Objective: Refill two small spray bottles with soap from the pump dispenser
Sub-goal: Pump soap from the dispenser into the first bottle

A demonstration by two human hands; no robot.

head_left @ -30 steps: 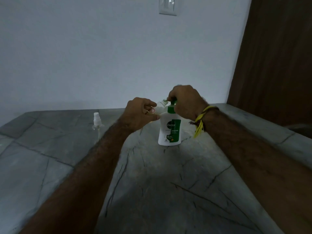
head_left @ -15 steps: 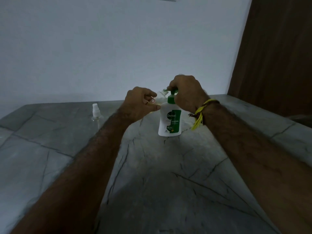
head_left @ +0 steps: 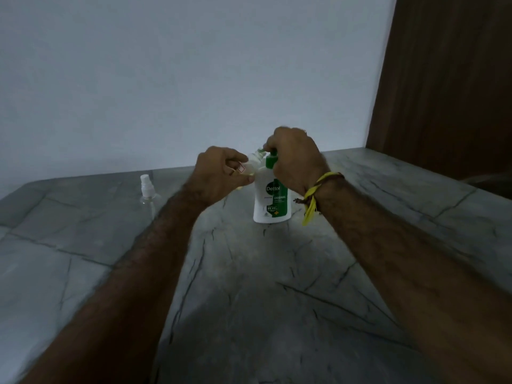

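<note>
A left hand (head_left: 221, 173) grips 1 small spray bottle (head_left: 250, 169) at the pump dispenser (head_left: 271, 200) on a grey desk (head_left: 249, 286); the right hand (head_left: 293, 159) curls over its green pump head. A second spray bottle (head_left: 146, 189) stands apart, left.

— Where's the pump dispenser (head_left: 271, 199)?
— Upright mid-desk, white with a green label and green pump.
— And the spray bottles?
— One clear bottle (head_left: 250, 168) tilted at the nozzle; the capped one (head_left: 147, 190) stands near the left edge.
</note>
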